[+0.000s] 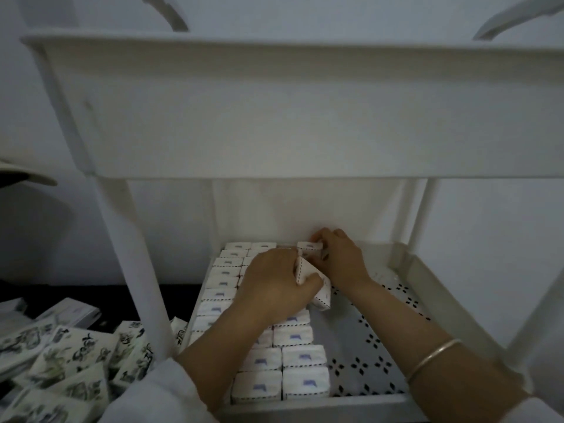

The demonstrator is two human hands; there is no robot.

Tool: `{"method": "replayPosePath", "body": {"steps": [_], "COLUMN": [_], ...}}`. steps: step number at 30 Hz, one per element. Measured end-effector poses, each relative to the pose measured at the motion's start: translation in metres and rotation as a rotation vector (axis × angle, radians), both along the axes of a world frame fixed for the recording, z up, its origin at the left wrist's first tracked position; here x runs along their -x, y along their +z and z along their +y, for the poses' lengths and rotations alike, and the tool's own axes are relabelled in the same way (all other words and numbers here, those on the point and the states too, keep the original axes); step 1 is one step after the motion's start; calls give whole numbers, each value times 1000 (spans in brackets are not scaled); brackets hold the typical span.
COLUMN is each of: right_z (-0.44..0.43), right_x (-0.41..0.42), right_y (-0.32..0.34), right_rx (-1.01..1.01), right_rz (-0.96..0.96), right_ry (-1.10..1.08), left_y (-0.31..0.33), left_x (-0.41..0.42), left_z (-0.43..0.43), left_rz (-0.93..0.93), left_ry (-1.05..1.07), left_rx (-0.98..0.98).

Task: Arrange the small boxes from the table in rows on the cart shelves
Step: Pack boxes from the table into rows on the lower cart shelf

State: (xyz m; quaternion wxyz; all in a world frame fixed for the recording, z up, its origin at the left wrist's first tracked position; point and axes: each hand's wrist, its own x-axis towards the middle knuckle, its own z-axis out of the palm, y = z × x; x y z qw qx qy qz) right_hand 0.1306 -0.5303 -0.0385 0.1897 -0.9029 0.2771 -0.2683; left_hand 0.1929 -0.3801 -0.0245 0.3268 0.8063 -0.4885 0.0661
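Small white boxes (305, 358) with dashed edges and a purple mark stand in rows along the left side of the cart's lower shelf (378, 364). My left hand (271, 285) grips a tilted box (322, 296) above the rows, thumb and fingers curled round it. Further back, my right hand (338, 254) pinches another box (309, 247) at the far end of the third row, near the shelf's back wall. Part of the middle row is hidden under my left forearm.
The shelf's right half is bare perforated floor. The cart's upper shelf (274, 111) hangs low overhead, and a white post (143, 270) stands at the front left. Several loose packs with dark ink patterns (70, 361) lie on the dark table to the left.
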Motion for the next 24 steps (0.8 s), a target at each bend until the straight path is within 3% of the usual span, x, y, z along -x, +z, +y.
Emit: {"method": "replayPosePath", "body": {"steps": [4,7,12,20,22,24], "right_z": [1,0,2,11,13,14], "right_x": [2,7,12,13,15,16], "right_y": [3,4,0,5,9,15], "right_rx": [-134,-267,-364,-523,-567,-614], "right_rz": [-59,-123,11,86,97,-15], "right_ry": [79,3,16,240,222,118], "left_y": [0,1,4,6,5,5], "left_x": [0,-2,-6,-17,-19,-19], "left_z": [3,4,6,3,3,4], "left_rz": [46,136,380,551,580,596], "left_ry": [-5,-5,-43,51,49,46], "left_rx": [19,15,27,350,414,444]}}
